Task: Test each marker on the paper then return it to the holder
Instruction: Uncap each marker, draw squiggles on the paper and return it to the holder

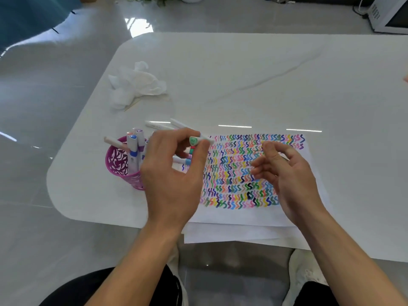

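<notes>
- The left hand [172, 180] is raised just over the left edge of the paper [231, 217], its fingertips pinching a white marker [194, 141]. The marker's green end cap faces the camera and its barrel points away to the right.
- The right hand [289, 173] hovers above the right half of the paper, palm turned inward, with thumb up and fingers loosely curled. I cannot tell whether anything sits between thumb and fingers.
- The paper lies flat on the white worktop [242, 80], covered in rows of small squiggles in many colours: green, blue, pink, purple and orange. A bare margin runs along its near edge, and more blank sheets [220, 236] stick out from beneath, overhanging the worktop's near edge.
- The holder [116, 166] — a magenta cup with a cut-out pattern — stands upright just left of the left hand, beside the paper's left edge.
- Several white markers [134, 146] stand in the holder, caps up, and one leans out over the rim to the left.
- Loose markers [157, 125] lie on the worktop just behind the left hand. Another with a blue band [184, 161] shows below the fingers, at the paper's left edge.
- A crumpled white tissue [134, 85] rests well behind the holder, near the far left corner.
</notes>
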